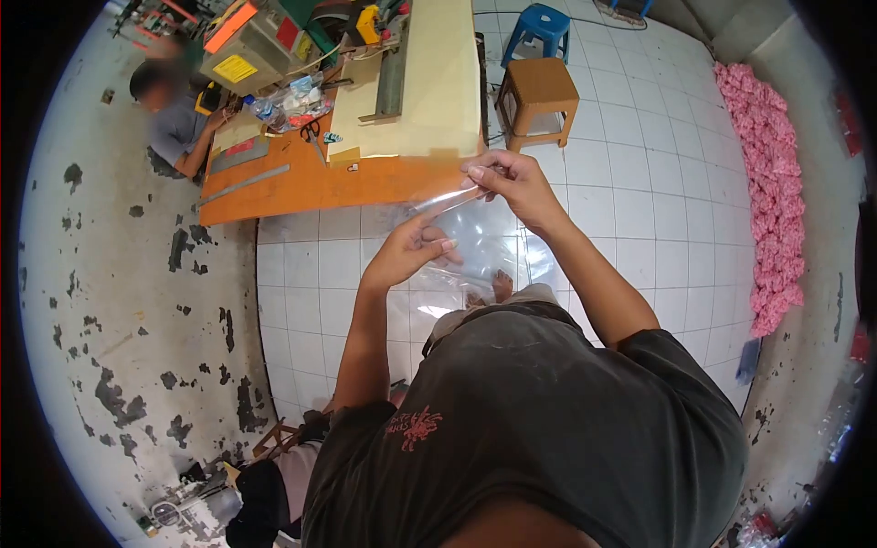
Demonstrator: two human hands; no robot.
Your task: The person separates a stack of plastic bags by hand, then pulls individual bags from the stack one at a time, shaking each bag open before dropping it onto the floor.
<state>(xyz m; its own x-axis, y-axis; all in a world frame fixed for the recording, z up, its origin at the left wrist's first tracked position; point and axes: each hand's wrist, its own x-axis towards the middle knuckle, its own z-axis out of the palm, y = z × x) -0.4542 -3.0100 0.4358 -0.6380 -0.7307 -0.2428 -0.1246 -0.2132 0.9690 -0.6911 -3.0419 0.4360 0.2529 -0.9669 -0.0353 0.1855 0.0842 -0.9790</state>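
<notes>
A clear plastic sheet or bag (484, 239) hangs between my two hands, in front of my body and just off the table's near edge. My left hand (414, 253) is closed on its left side, thumb pressed against the fingers. Higher up and to the right, my right hand (513, 185) pinches the top edge of the plastic near the corner of the orange table (384, 185). The plastic is see-through, so its lower outline is hard to make out over the tiles.
A cream board (438, 82) with a metal bar (391, 82) lies on the table, near scissors (313, 137) and a ruler (245, 187). Brown (541, 91) and blue (539, 29) stools stand beyond. Another person (174, 119) is at the table's left. Pink bundles (767, 183) line the right wall.
</notes>
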